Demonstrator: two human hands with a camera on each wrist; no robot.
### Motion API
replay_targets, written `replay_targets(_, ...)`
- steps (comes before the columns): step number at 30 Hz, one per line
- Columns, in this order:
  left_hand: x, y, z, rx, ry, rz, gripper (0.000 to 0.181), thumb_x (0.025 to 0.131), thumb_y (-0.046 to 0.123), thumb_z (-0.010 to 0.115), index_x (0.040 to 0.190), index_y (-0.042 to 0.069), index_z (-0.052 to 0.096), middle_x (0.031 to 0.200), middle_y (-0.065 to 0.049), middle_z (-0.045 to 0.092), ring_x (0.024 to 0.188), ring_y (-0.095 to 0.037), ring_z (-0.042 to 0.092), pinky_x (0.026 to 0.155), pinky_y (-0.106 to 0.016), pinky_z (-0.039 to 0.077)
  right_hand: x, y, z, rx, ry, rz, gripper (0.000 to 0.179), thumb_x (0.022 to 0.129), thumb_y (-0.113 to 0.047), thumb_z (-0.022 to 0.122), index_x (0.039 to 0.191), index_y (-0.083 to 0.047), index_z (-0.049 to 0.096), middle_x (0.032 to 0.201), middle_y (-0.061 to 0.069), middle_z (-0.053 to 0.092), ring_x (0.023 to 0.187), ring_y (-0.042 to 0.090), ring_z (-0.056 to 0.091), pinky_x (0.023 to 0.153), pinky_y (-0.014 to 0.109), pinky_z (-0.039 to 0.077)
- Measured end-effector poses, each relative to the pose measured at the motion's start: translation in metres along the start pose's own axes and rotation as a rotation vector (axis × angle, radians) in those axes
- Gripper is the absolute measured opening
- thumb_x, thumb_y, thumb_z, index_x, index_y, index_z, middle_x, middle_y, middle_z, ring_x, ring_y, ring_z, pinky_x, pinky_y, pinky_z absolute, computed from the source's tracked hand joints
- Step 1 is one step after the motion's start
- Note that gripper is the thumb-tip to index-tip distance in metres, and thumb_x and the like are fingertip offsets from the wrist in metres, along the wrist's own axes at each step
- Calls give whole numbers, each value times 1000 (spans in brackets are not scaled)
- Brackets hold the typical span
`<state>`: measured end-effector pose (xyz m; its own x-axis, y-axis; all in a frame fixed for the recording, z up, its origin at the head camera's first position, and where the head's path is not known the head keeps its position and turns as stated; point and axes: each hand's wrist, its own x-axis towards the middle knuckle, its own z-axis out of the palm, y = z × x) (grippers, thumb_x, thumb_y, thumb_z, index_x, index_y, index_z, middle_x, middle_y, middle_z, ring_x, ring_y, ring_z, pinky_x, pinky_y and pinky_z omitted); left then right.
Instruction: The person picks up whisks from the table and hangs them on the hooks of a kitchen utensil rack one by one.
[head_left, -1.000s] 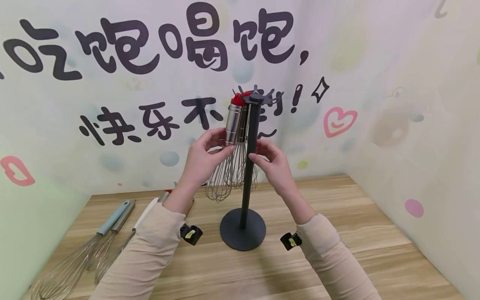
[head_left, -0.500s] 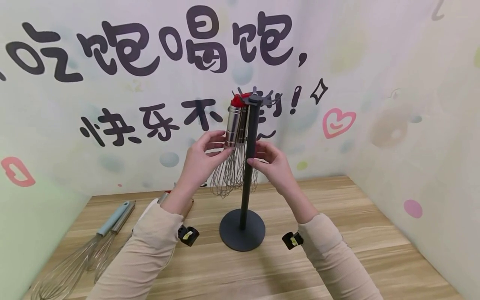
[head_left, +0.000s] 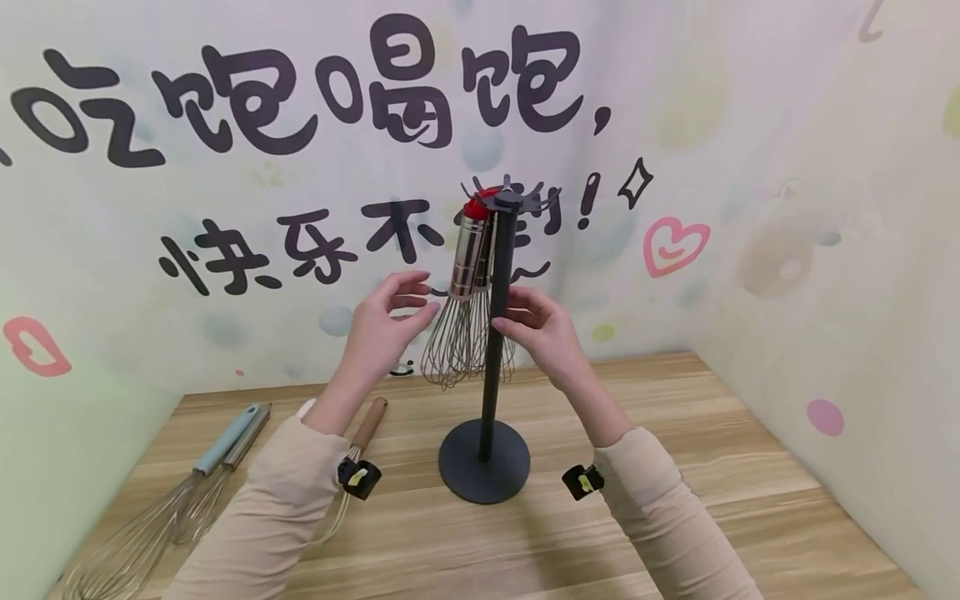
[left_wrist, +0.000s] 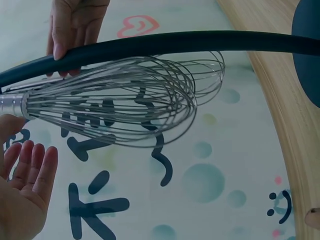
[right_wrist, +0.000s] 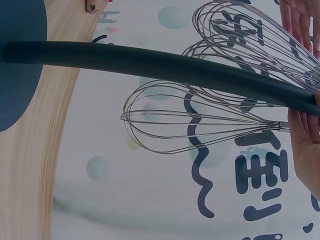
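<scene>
In the head view, a black stand (head_left: 495, 367) with a round base and a ring of hooks on top rises in the middle. Several metal-handled whisks hang from it; the front whisk (head_left: 467, 258) has a red top hooked at the left side. My right hand (head_left: 553, 337) grips the stand's pole between thumb and fingers, about halfway up. Just left of the front whisk is my left hand (head_left: 378, 333), fingers loosely bent and holding nothing. In the left wrist view, the front whisk's wires (left_wrist: 115, 102) hang beside the pole.
On the table's left lie a blue-handled whisk (head_left: 228, 437), a metal-handled whisk (head_left: 247, 437) and a wooden-handled whisk (head_left: 369, 425), partly hidden by the left forearm. The wooden table (head_left: 637, 517) meets a printed wall behind and at both sides.
My left hand has let go of the front whisk and moved left and slightly down. That whisk now hangs from the stand. My right hand stays on the pole, a little lower.
</scene>
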<state>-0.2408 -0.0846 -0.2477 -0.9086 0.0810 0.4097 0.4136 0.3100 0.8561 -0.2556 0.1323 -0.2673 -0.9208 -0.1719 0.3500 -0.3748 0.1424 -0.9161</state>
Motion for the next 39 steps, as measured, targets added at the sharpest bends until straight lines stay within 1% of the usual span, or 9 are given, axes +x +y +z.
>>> replay_targets(6, -1, -15, -6, 24, 1, -23, 39, 92, 13, 61, 130, 6, 54, 121, -17, 61, 113, -28, 59, 98, -41, 51, 0, 1, 0, 22, -5, -8, 43, 87, 2, 64, 129, 0, 54, 114, 10, 61, 93, 4, 65, 84, 19, 54)
replay_targets(10, -2, -26, -9, 53, -5, -56, 38, 93, 13, 59, 130, 5, 54, 121, -19, 61, 112, -30, 60, 93, -38, 52, -1, 2, 2, 32, 18, 0, 44, 86, 2, 64, 129, 0, 54, 111, 7, 62, 93, 4, 64, 83, 18, 54)
replay_targets(13, -4, -34, -12, 86, -16, -92, 39, 94, 14, 58, 131, 5, 53, 122, -19, 61, 112, -31, 61, 88, -33, 52, -1, 2, 3, 33, 37, 4, 43, 86, 1, 64, 128, 0, 55, 110, 8, 61, 93, 6, 63, 82, 17, 54)
replay_targets(15, -6, -40, -14, 103, -26, -114, 39, 94, 14, 57, 132, 4, 53, 123, -20, 60, 111, -32, 61, 87, -32, 52, -2, 2, 4, 26, 45, 3, 43, 86, 1, 64, 128, -1, 55, 110, 9, 61, 94, 8, 63, 82, 17, 53)
replay_targets(20, -10, -56, -19, 149, -26, -150, 38, 95, 14, 56, 131, 3, 53, 122, -21, 61, 111, -34, 61, 91, -38, 52, -2, 2, 5, 9, 49, -4, 44, 86, 0, 65, 129, -2, 55, 112, 11, 61, 97, 12, 64, 82, 17, 54)
replay_targets(23, -11, -65, -23, 191, -30, -170, 38, 95, 14, 56, 131, 3, 52, 123, -21, 61, 112, -34, 61, 90, -40, 53, -2, 2, 5, 12, 50, -9, 44, 86, 0, 65, 129, -2, 55, 112, 12, 61, 97, 12, 64, 82, 17, 54)
replay_targets(31, -14, -84, -30, 314, -61, -163, 37, 93, 10, 56, 127, -3, 53, 118, -26, 62, 108, -40, 62, 92, -47, 53, -2, 0, 5, 8, 54, -12, 43, 86, 0, 65, 129, -1, 56, 113, 14, 61, 95, 10, 63, 81, 17, 54)
replay_targets(36, -18, -98, -35, 341, -60, -151, 35, 92, 8, 57, 124, -6, 55, 115, -29, 62, 104, -42, 64, 91, -48, 53, -2, -1, 6, 6, 55, -4, 43, 86, 1, 65, 128, -1, 56, 114, 17, 61, 96, 12, 64, 82, 18, 54)
replay_targets(39, -20, -105, -37, 356, -72, -151, 35, 92, 9, 57, 123, -7, 55, 114, -29, 63, 103, -42, 64, 90, -47, 54, -2, -1, 6, 10, 59, -5, 43, 86, 1, 65, 128, -1, 56, 115, 18, 61, 96, 13, 64, 82, 18, 54)
